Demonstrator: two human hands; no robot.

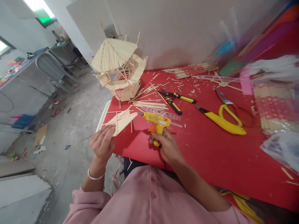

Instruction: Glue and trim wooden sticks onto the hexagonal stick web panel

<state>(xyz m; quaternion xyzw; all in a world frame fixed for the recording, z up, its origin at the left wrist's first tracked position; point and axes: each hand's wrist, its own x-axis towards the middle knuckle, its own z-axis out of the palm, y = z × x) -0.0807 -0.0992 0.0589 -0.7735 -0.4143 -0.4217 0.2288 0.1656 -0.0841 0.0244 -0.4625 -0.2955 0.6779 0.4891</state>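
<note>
My left hand (104, 141) grips the near left edge of a flat panel made of thin wooden sticks (123, 122), tilted above the table's left side. Crosswise sticks lie over the panel. In my right hand (167, 143) is a yellow hot glue gun (157, 123), my fingers wrapped round its handle near the orange trigger. The gun's nozzle points left and sits close to the panel's right corner; whether they touch I cannot tell. A clear glue stick pokes out of the gun's back end. Behind the panel stands a tiered pavilion model (119, 68) built of similar sticks.
On the red table (198, 161) lie yellow-and-black pliers (174, 101), a pink ruler (163, 114), a yellow-handled cutter (221, 123), scissors (225, 96) and loose sticks (149, 105). Bagged sticks (275, 107) rest at the right. A grey chair (52, 68) stands on the floor at left.
</note>
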